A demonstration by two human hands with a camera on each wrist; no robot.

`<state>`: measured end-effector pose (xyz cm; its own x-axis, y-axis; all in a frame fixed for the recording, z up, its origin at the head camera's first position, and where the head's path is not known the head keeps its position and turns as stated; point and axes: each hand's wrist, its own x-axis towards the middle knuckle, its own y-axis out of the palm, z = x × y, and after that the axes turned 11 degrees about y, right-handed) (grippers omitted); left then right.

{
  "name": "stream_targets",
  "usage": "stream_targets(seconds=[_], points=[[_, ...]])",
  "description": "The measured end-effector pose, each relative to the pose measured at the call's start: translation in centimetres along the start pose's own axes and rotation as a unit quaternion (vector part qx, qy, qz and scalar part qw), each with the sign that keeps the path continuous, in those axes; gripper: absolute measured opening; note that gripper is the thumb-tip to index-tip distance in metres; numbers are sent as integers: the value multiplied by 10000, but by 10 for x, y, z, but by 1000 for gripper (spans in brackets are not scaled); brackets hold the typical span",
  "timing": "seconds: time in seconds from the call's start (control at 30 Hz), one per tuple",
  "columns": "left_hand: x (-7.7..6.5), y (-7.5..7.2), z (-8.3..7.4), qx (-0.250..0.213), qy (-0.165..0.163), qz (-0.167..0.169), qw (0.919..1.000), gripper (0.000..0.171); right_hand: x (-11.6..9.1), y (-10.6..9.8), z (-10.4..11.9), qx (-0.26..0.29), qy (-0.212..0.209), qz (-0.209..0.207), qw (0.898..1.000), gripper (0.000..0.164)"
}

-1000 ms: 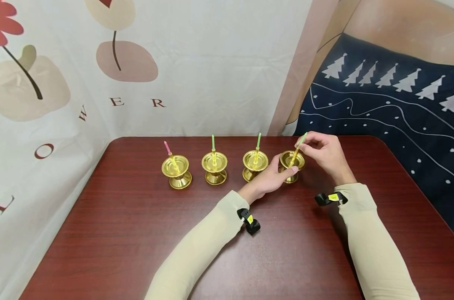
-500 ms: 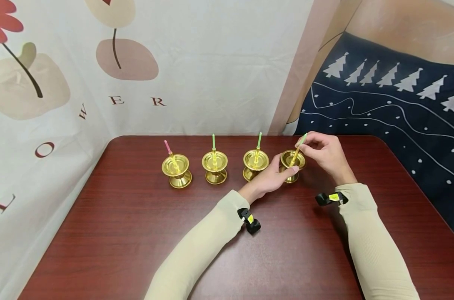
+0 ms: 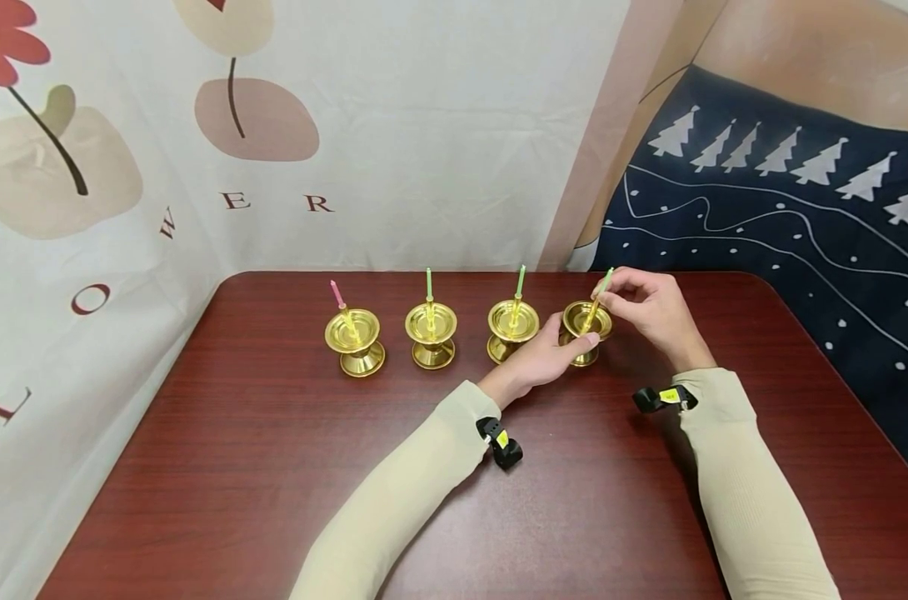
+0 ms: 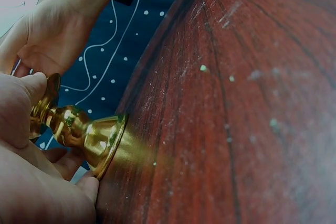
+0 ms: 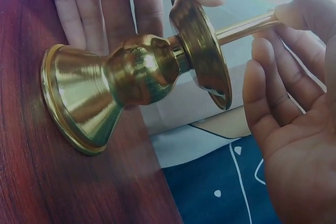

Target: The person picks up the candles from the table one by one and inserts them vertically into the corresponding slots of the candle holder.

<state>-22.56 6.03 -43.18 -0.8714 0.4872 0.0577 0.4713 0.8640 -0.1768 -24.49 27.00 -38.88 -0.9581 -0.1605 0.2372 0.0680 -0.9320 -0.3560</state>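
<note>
At the right end of a row of brass candle holders, my left hand [image 3: 541, 354] grips the last candle holder [image 5: 142, 69], thumb over the dish rim and fingers behind the stem. Its flared base stands on the table. From the dish a thin brass tube [image 5: 247, 28] rises, leaning right in the head view. My right hand [image 3: 652, 312] pinches between thumb and fingertips where a slim green candle [image 3: 607, 278] meets the tube's top. The candle's lower end is hidden by the fingers; in the right wrist view the candle cannot be made out.
Left of my hands stand two holders with upright green candles [image 3: 428, 283] [image 3: 521, 282] and one holder [image 3: 362, 360] with a leaning pink candle [image 3: 336, 293]. Tiny pale green crumbs [image 4: 203, 68] lie on the dark red table [image 3: 274, 467]. A printed cloth [image 3: 439, 150] hangs behind.
Both hands keep the same grip on the holder and candle. Only a slight shift of the whole head view shows.
</note>
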Motion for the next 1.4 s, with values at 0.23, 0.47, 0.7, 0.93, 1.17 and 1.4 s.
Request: stream_targets(seconds=[0.23,0.47,0.7,0.93,1.17,1.4], points=[[-1,-1,-1,68,-124,16,9999,72,1,0,-1,109,14,72,9999,7],[-2,-2,-2,153,-250,-34,9996,76,2,0,-2,188,-7,128,9997,8],[-2,-2,-2,116,-274,-85,9995,76,2,0,-1,212,-39,171,9996,8],[-2,-2,-1,86,-170,-107,9998,78,1,-2,-1,215,-58,296,9993,9],[-1,-3,1,368,36,194,9991,78,1,-7,-7,-193,126,467,9986,12],[-5,-5,-3,359,-93,529,9979,85,-2,-14,-12,-457,304,506,9972,13]])
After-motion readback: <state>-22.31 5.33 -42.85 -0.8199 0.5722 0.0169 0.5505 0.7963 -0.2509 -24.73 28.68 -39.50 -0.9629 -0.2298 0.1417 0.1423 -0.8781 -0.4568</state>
